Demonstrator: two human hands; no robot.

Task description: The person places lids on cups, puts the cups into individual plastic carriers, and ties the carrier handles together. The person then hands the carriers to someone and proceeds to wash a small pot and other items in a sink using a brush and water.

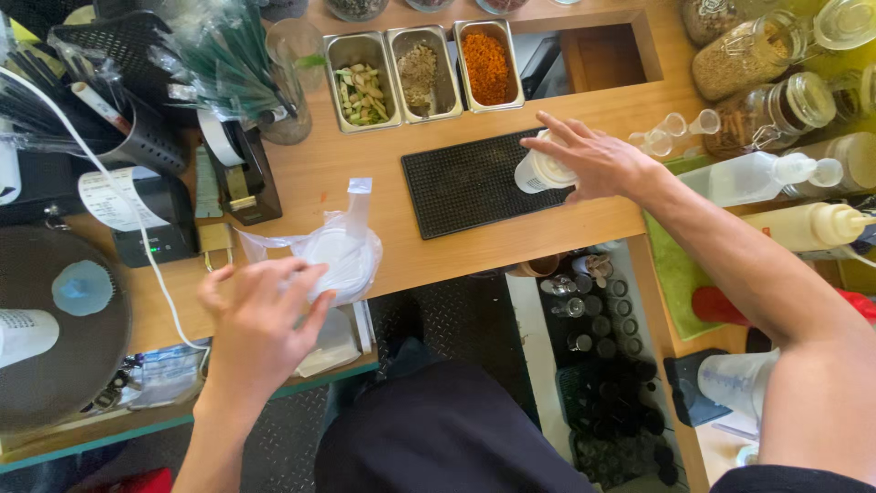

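Wooden counter [365, 173], seen from above. Right hand [598, 160] wraps a white lidded cup [540, 171] from above, fingers spread and closed round it, cup tipped at the right edge of the black ribbed mat [470, 183]. Left hand [265, 315], fingers loosely curled, rests on a clear plastic bag [342, 246] with something round and white inside (a lid or a cup, hard to say); whether it pinches the film, cannot tell. Cup and bag well apart: bagging looks not yet done. Three steel tubs [420, 66] of toppings behind.
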